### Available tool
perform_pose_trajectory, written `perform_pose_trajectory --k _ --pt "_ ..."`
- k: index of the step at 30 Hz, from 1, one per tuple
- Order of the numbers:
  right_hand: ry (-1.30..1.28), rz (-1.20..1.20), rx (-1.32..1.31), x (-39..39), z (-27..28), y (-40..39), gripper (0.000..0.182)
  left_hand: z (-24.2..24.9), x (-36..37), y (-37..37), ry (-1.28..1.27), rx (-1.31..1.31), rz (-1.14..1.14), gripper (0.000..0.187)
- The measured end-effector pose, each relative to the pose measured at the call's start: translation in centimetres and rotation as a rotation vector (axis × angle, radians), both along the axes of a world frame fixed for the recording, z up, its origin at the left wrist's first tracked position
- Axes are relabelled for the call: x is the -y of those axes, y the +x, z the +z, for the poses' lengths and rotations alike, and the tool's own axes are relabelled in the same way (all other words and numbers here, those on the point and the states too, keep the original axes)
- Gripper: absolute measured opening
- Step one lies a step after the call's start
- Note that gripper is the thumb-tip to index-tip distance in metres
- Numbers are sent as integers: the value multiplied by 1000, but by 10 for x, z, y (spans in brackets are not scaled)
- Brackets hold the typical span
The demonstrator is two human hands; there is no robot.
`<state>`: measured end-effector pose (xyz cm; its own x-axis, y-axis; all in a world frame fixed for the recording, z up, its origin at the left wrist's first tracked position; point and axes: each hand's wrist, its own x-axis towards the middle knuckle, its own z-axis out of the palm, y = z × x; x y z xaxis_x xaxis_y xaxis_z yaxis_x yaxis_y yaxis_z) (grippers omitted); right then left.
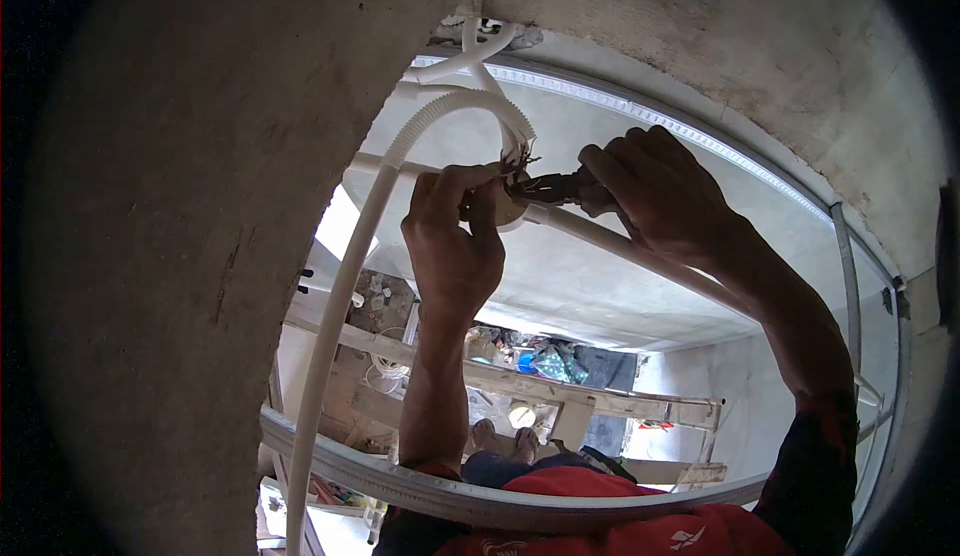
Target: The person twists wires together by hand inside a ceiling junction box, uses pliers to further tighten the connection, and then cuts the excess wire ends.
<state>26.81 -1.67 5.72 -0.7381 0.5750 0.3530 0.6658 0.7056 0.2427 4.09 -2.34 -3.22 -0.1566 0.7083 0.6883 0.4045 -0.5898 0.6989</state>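
Dark wire ends [520,163] stick out of a round box [511,208] below the mouth of a white corrugated conduit [440,106]. My left hand [455,241] has its fingers bent and pinched at the left side of the box and wires; what lies between the fingertips is too small to tell. From the right, my right hand [655,191] is closed round dark pliers [550,189], whose jaws touch the wires at the box. A straight white pipe [620,246] runs from the box down to the right, passing under my right hand.
A metal rail [640,111] curves above and another [420,486] crosses below, near my body. Concrete [170,256] fills the left side. Far below are wooden scaffold planks [590,391], two feet, a blue object [526,362] and scattered debris.
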Motion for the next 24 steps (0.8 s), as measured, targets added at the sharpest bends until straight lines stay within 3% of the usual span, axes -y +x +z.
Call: perform_pose_trajectory --k 4,7,11,19,21,24 --pt "9 -11 19 0 -3 2 36 -9 -9 -3 -94 156 -171 6" --pt "96 0 19 0 -3 1 36 -5 -8 -6 -153 113 -144 3" --pt "-2 -61 49 1 2 1 34 1 -8 -2 -150 73 -80 4" --pt "-44 -154 -11 8 -6 -1 28 0 -6 -6 -102 -97 -37 17" --pt "-272 -234 -25 10 -3 -3 39 1 -6 -5 -115 -110 -31 18" --pt "-215 -142 -85 4 -12 6 42 1 -10 -4 -125 -116 -27 20"
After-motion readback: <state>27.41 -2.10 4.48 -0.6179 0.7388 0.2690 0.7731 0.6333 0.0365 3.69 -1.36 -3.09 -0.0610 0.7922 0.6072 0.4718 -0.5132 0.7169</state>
